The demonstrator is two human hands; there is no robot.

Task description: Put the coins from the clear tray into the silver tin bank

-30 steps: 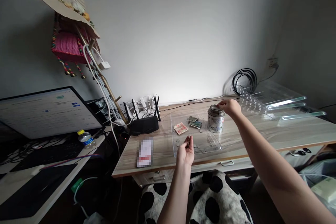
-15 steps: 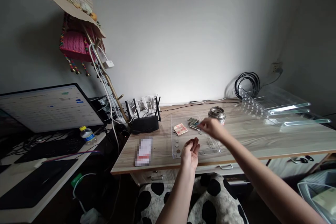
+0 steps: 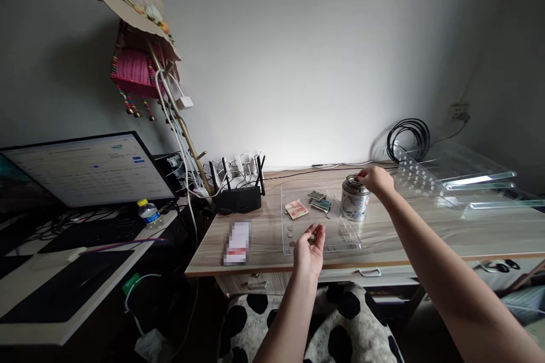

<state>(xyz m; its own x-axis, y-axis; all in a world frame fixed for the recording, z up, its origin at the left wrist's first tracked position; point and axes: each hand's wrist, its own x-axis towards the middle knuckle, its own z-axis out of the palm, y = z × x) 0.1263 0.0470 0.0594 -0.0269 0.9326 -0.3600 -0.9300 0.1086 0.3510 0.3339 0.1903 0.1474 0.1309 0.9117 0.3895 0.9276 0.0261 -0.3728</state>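
My left hand point(image 3: 310, 247) is cupped palm up over the near edge of a clear plastic tray point(image 3: 306, 250), with what look like coins in its palm. My right hand point(image 3: 377, 180) is at the top of a patterned metal tin point(image 3: 355, 203), fingers pinched over its opening; whatever they hold is hidden. On the tray lie a reddish banknote point(image 3: 296, 209) and two greenish banknotes point(image 3: 321, 204), the latter close together. Several coins point(image 3: 290, 232) rest along the tray's left side and near edge.
A phone-like object with a blurred face point(image 3: 237, 243) lies left of the tray. Behind it stands a black router point(image 3: 239, 199). Clear acrylic shelving point(image 3: 468, 181) and a coiled black cable point(image 3: 409, 139) are at the right. A laptop point(image 3: 85, 173) and a yellow-capped bottle point(image 3: 150, 215) are at the left.
My right hand has moved right, from above the tray's banknotes to the tin's top. My left hand stays palm up in nearly the same place. The view has shifted slightly.
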